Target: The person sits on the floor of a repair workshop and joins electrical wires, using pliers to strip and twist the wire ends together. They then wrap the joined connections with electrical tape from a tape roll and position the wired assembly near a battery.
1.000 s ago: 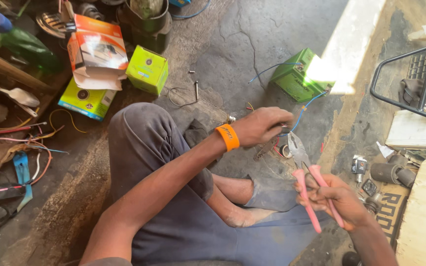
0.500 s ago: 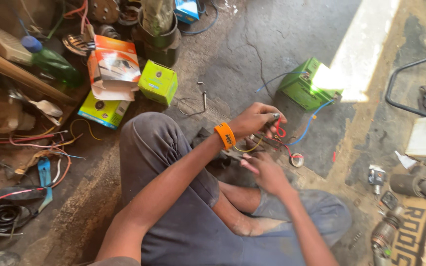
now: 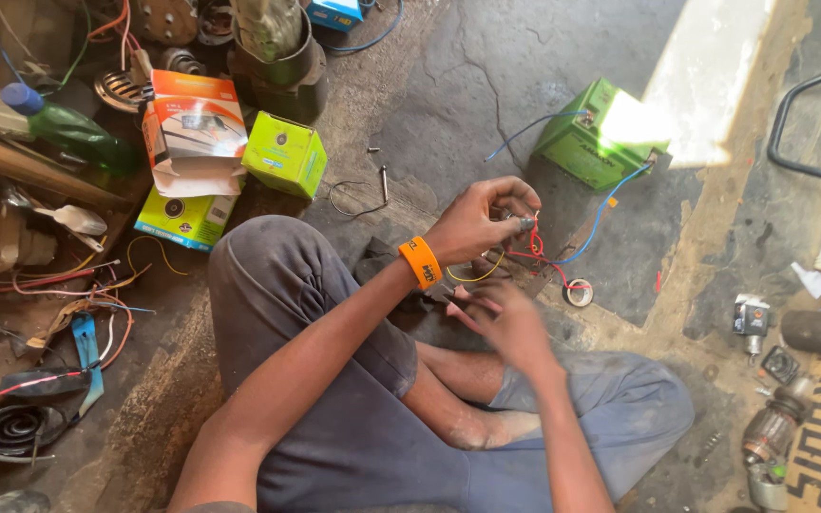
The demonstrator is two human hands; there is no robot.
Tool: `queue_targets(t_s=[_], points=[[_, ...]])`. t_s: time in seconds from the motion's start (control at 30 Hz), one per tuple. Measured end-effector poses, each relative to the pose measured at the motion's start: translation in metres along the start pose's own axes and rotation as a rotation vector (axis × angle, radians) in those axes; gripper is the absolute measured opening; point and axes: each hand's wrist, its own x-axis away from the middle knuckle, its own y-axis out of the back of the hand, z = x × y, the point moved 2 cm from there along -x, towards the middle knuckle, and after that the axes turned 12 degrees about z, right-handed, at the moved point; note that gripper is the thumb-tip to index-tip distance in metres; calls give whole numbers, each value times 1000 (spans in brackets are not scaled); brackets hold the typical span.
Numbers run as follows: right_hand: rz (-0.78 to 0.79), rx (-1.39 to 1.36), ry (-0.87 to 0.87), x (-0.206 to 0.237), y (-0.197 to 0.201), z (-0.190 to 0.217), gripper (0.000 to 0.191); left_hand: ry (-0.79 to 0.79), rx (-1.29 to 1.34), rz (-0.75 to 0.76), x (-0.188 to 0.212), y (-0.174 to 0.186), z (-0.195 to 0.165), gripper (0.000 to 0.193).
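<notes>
I sit cross-legged on a concrete floor. My left hand [image 3: 475, 224], with an orange wristband [image 3: 421, 262], pinches a small grey part [image 3: 525, 224] from which red wires [image 3: 542, 256] hang. A yellow wire [image 3: 479, 276] loops under that hand. A blue wire [image 3: 602, 211] runs from there to a green box-shaped battery [image 3: 589, 142]. My right hand [image 3: 510, 328] is just below the left hand and blurred by motion; a pinkish shape shows at its fingertips, and I cannot tell if it grips anything. A small tape roll [image 3: 579, 293] lies on the floor beside the wires.
Small green carton [image 3: 284, 154], an orange-and-white carton [image 3: 192, 119] and a green bottle [image 3: 73, 134] stand at the upper left. Loose wires [image 3: 59, 285] lie at the left. Two screws [image 3: 383, 180] lie ahead. Motor parts [image 3: 773, 432] sit at the right.
My right hand, which held pink-handled pliers out at the right, has come in under the left hand. The left hand now pinches the wired part higher up.
</notes>
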Motion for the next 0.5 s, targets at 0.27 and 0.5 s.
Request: queue_targets(t_s=[0.27,0.5], points=[[-585,-525,92,15,33,-15,35,-111,-407,27,7,-18,-1,19],[-555,-603,130,9,20,-15,36,-28,-482,75,11,-29,12,22]])
